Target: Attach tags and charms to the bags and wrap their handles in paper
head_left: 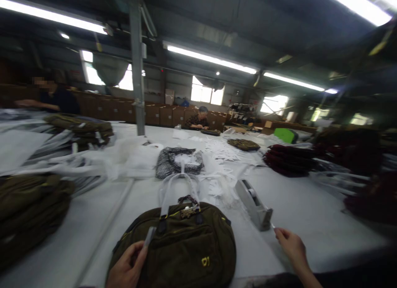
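An olive-green handbag point(182, 250) with yellow zip trim and a yellow emblem lies in front of me on the white table. White wrapping covers its raised handles point(167, 193). Over the bag's left front, my left hand point(128, 261) pinches a narrow, pale translucent strip point(150, 237) that points upward. To the right of the bag stands a grey tape dispenser point(254, 205) with a roll in it. My right hand point(291, 244) is just beyond its cutting end, thumb and finger closed on a short whitish piece of tape point(273, 226).
A black mesh-like basket point(161, 164) with white pieces inside sits behind the bag, near scattered paper slips point(225, 149). Olive bags point(34, 209) lie at left, dark red stacks point(288, 159) at right. Two people point(198, 119) work farther back.
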Available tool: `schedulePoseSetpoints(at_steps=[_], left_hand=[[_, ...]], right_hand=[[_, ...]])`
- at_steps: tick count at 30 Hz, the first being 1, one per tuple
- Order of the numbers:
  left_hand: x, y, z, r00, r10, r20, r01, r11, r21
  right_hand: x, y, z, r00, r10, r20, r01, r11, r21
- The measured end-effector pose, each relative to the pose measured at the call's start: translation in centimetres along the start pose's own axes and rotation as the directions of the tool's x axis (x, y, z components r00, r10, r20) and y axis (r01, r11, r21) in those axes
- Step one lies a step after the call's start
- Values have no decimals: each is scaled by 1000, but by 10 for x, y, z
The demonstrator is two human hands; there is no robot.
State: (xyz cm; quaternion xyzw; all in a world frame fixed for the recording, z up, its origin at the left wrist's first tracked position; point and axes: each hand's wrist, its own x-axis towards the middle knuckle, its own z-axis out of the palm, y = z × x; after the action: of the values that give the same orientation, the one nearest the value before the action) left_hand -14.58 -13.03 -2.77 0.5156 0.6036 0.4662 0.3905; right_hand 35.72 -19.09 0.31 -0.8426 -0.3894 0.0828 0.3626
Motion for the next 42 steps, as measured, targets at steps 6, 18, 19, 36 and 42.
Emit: schedulePoseSetpoints(at_steps=[6, 18, 19, 36, 42], left_hand=[[-8, 12, 5, 990, 138, -27, -137, 989, 58], [-15, 18, 3, 981, 176, -86, -174, 984, 30], [-15, 18, 3, 980, 178, -86, -177, 984, 24], [-14, 18, 2, 983, 177, -59, -176, 984, 16], [-13, 17, -1, 986, 159, -40, -161, 986, -53]], right_hand=[[-77, -109, 56, 805, -385, 452, 237, 906, 350], [-186, -268, 172, 408, -721, 560, 349, 690, 634], [-185, -268, 177, 417, -716, 559, 367, 696, 617], [-180, -267, 203, 498, -575, 649, 260, 813, 521], [-184, -264, 202, 465, -645, 606, 288, 758, 585]])
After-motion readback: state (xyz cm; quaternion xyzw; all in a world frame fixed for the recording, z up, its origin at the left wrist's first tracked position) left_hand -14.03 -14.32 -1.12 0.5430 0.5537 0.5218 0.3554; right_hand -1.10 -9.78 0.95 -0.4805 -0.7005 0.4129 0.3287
